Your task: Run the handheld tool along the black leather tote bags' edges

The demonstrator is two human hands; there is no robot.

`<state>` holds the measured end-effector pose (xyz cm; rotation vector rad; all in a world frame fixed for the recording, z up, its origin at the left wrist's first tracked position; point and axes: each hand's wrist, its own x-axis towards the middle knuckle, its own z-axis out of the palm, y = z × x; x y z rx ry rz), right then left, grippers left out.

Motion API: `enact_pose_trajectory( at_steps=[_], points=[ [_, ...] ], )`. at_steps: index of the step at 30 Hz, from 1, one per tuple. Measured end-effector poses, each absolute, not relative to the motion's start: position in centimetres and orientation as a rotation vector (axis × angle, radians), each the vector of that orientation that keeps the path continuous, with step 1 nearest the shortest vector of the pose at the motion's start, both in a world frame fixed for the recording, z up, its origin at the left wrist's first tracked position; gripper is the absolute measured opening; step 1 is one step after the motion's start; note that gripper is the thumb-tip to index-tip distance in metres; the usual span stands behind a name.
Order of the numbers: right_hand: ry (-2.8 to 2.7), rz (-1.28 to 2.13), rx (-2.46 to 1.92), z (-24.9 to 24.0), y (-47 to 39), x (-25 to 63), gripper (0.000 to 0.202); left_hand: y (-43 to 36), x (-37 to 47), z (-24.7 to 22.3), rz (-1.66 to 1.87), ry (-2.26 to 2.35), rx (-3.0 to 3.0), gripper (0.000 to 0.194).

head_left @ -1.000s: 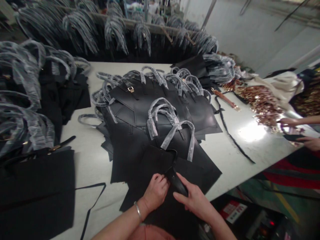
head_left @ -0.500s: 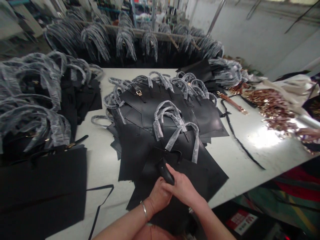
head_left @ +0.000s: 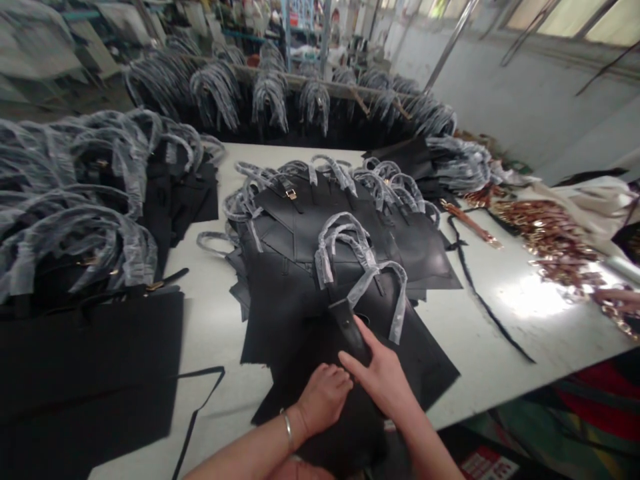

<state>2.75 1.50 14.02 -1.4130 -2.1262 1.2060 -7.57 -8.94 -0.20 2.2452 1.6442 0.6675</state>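
My right hand (head_left: pixel 384 375) is wrapped round a black leather strap (head_left: pixel 346 321) with a small stud or hole near its squared end, which points away from me. Just left of it, my left hand (head_left: pixel 326 399) is closed in a fist over the black panel (head_left: pixel 287 373); whatever its fingers grip is hidden. Beyond the strap, plastic-wrapped handles (head_left: pixel 380 273) stand up from black bag panels (head_left: pixel 280 293) piled on the white table (head_left: pixel 210 333). A gold buckle (head_left: pixel 291 194) shows on a panel farther back.
More black panels with wrapped handles (head_left: pixel 85 253) are heaped on the left. Brown straps with gold hardware (head_left: pixel 545 233) lie on the right, near a thin black cord (head_left: pixel 480 300). Wrapped handles (head_left: pixel 270 100) hang over a rail behind the table.
The strap's end has moved away from me and slightly right with my right hand. My hands, pressed together before, have drawn a little apart. The camera view has shifted.
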Motion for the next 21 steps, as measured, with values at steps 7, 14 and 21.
enact_pose_trajectory(
  at_steps=[7,14,21],
  points=[
    [-1.837,1.247,-1.873,12.7,0.0,9.3,0.081,-1.1,-10.3,4.0,0.784,2.076,2.047,0.043],
    [-1.591,1.365,-1.896,10.6,-2.0,10.1,0.087,4.3,-11.5,5.8,0.429,1.833,2.309,0.031],
    [-1.488,1.377,-1.881,10.2,-2.2,11.1,0.088,2.8,-14.1,6.7,0.529,1.866,1.808,0.033]
  ],
)
